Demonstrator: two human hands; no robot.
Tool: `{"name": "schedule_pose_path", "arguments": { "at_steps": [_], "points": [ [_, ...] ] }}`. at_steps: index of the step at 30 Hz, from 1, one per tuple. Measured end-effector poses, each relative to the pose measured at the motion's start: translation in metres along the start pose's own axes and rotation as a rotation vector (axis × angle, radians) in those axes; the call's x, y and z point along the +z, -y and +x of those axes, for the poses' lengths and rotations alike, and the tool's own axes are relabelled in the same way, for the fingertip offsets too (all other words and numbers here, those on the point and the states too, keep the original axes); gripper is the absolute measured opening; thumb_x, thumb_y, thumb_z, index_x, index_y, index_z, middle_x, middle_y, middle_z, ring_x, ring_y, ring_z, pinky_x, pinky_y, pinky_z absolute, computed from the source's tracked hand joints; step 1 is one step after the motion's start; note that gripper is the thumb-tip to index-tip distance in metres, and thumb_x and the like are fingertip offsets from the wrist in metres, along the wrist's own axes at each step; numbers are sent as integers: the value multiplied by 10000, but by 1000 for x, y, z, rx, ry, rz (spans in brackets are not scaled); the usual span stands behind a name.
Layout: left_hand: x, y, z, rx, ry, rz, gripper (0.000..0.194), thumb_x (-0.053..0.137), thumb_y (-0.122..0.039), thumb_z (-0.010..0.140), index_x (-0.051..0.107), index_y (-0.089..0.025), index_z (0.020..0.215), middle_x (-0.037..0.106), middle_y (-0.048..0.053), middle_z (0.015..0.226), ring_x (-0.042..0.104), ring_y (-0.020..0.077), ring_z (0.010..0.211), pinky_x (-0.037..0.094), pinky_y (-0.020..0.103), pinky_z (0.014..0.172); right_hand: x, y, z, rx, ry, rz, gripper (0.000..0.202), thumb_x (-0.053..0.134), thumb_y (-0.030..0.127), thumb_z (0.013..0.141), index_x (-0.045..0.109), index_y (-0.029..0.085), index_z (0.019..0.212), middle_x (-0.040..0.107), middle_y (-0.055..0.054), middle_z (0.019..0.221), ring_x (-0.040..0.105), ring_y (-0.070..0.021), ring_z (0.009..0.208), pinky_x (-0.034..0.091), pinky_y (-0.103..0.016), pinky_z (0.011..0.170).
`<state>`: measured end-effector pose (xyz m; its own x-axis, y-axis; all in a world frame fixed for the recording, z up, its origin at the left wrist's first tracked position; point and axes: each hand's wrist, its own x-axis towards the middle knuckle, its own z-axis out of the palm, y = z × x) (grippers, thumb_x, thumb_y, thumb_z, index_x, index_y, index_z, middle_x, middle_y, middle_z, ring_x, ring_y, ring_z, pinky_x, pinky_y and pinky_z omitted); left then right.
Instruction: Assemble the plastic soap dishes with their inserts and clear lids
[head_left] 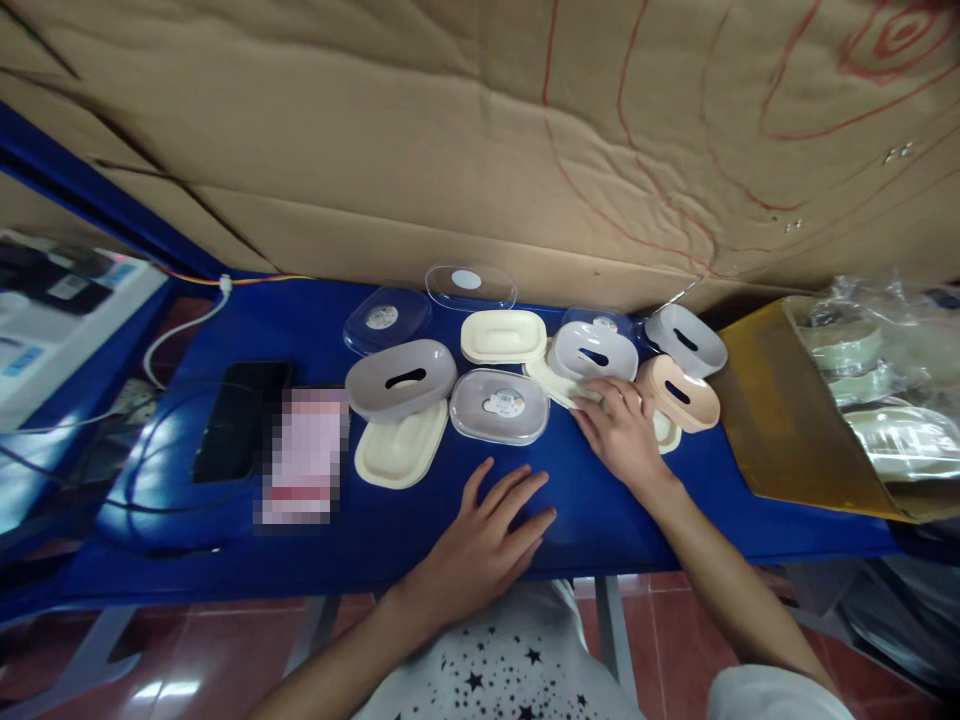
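Note:
My left hand (pixel 491 535) is held low over the near side of the table, its fingers spread and nothing in them. The thumb and fingertips of my right hand (pixel 622 425) close on the edge of a cream oval tray (pixel 551 382). Over that tray leans a pale grey box (pixel 598 345) with a slot. A peach slotted box (pixel 679 392) and part of another cream tray (pixel 666 432) lie beside my right hand. Between the hands is a grey oval piece under a clear lid (pixel 499 408) with a sticker.
To the left, a grey slotted box (pixel 405 378) overlaps a cream tray (pixel 397 450). Clear lids (pixel 388 318) lie behind, near a cream tray (pixel 503 337). A black phone (pixel 244 420) and cables lie left. An open carton (pixel 780 400) with wrapped green pieces stands right.

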<state>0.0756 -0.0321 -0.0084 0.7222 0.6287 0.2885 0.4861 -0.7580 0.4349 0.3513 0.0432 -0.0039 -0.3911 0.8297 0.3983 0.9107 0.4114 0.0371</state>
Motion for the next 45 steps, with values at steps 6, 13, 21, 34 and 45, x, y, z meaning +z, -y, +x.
{"name": "schedule_pose_path", "arguments": {
  "at_steps": [6, 13, 21, 34, 45],
  "points": [
    [-4, 7, 9, 10, -17, -11, 304, 586, -202, 1080, 675, -230, 1369, 561, 131, 1606, 515, 310, 1506, 290, 644, 1320, -49, -14, -24, 107, 24, 109, 129, 654, 302, 1062, 739, 248, 1143, 701, -107, 1293, 621, -332, 1318, 408, -496, 1073],
    [-5, 26, 28, -14, -89, -4, 358, 541, -179, 1095, 606, -169, 1446, 540, 195, 1577, 461, 329, 1561, 398, 622, 1293, -74, 9, -83, 103, 179, 289, 184, 652, 262, 1060, 721, 293, 1228, 711, -91, 1274, 647, -330, 1294, 470, -506, 1030],
    [-8, 22, 9, 74, 51, -26, 382, 696, -370, 1047, 641, -177, 1373, 617, 176, 1504, 575, 350, 1447, 483, 607, 1235, -50, 27, -77, 0, 189, 401, 396, 586, 276, 1096, 616, 295, 1491, 698, -83, 1449, 645, -279, 1348, 529, -477, 1085],
    [-10, 19, -21, -176, -13, -25, 562, 648, -276, 1054, 449, -211, 1575, 507, 200, 1623, 528, 348, 1489, 486, 604, 1209, -43, -5, -53, 33, -28, 90, 330, 675, 186, 1053, 693, 256, 1375, 816, -55, 1228, 765, -265, 1124, 433, -510, 1118],
    [-7, 40, -19, -49, 17, -74, 627, 648, -412, 1079, 419, -220, 1631, 394, 226, 1693, 485, 386, 1528, 565, 571, 1154, -49, 70, -90, -113, 149, 292, 457, 554, 110, 1084, 640, 284, 1498, 766, -22, 1385, 675, -227, 1286, 408, -474, 1160]
  ]
}}
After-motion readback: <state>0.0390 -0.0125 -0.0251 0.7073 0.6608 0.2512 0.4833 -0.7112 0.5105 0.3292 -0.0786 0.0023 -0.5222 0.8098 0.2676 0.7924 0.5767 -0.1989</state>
